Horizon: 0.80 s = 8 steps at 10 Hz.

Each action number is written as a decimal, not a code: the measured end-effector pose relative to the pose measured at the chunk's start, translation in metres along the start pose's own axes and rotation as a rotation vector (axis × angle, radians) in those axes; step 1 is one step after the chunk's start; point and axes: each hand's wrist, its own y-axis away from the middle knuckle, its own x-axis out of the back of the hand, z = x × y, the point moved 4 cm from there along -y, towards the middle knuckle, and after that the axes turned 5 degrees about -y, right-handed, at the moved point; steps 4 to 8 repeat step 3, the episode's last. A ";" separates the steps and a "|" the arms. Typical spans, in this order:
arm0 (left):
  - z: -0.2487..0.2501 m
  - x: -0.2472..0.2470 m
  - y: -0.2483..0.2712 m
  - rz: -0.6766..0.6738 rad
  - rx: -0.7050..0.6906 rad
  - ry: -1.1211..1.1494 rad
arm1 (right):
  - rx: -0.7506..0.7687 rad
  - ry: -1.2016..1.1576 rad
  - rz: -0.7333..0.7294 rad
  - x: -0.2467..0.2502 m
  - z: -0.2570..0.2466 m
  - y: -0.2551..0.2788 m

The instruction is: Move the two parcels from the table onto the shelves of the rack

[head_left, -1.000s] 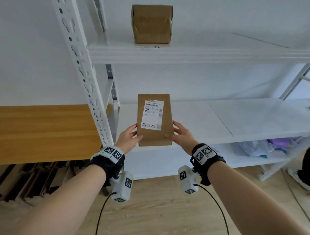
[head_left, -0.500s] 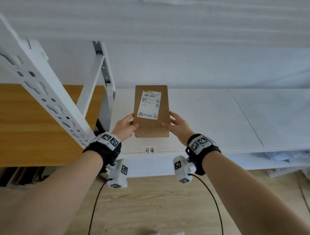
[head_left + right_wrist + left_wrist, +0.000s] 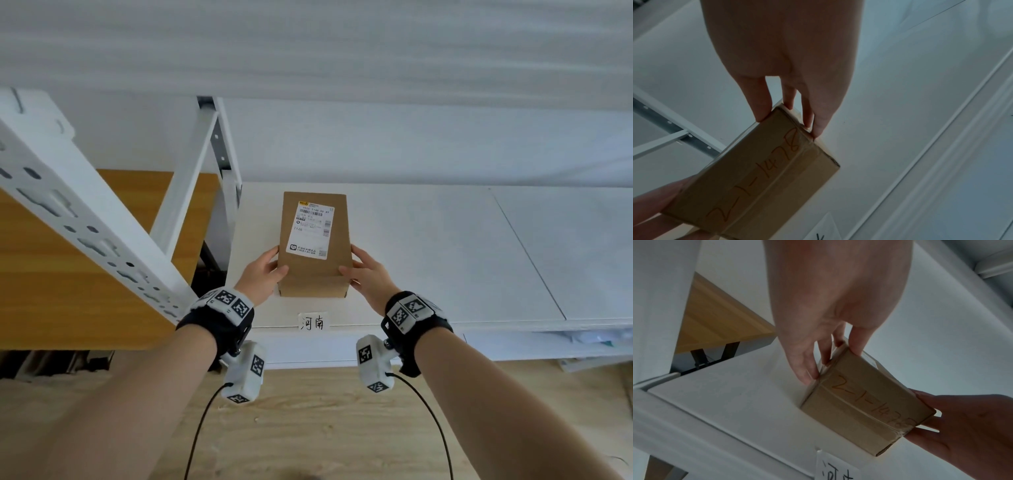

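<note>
A brown cardboard parcel (image 3: 313, 246) lies flat on the white shelf (image 3: 428, 257) of the rack, at the left end of the shelf, its printed shipping label (image 3: 311, 229) facing up. In the head view it sits just left of centre, with its near end close to the shelf's front edge. Both hands grasp it at that near end. The left hand (image 3: 262, 274) is at the parcel's 8 o'clock corner, thumb over the top face and fingers (image 3: 807, 368) pressed against the left side. The right hand (image 3: 368, 277) mirrors it at the 4 o'clock corner, thumb on the top edge and fingers (image 3: 759, 104) against the right side. From the wrist cameras the near end face shows clear tape and an orange handwritten number, and the parcel's underside looks in contact with the shelf board.

A small paper tag (image 3: 312, 322) with two handwritten characters is stuck on the shelf's front lip at 6 o'clock from the parcel. A white perforated rack upright (image 3: 85, 226) slants across the view at 9 o'clock, and behind it stands a wooden desk (image 3: 51, 291). Each wrist carries a black strap with marker squares and a white camera block. A pale wooden floor (image 3: 315, 428) runs below.
</note>
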 end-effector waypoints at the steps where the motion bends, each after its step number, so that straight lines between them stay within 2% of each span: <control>1: 0.001 0.001 0.003 -0.020 -0.009 -0.076 | -0.013 0.058 0.005 0.000 -0.001 0.002; 3: -0.001 0.007 0.018 0.082 -0.021 -0.288 | -0.032 0.210 0.070 0.008 -0.001 0.014; 8: -0.001 0.007 0.018 0.082 -0.021 -0.288 | -0.032 0.210 0.070 0.008 -0.001 0.014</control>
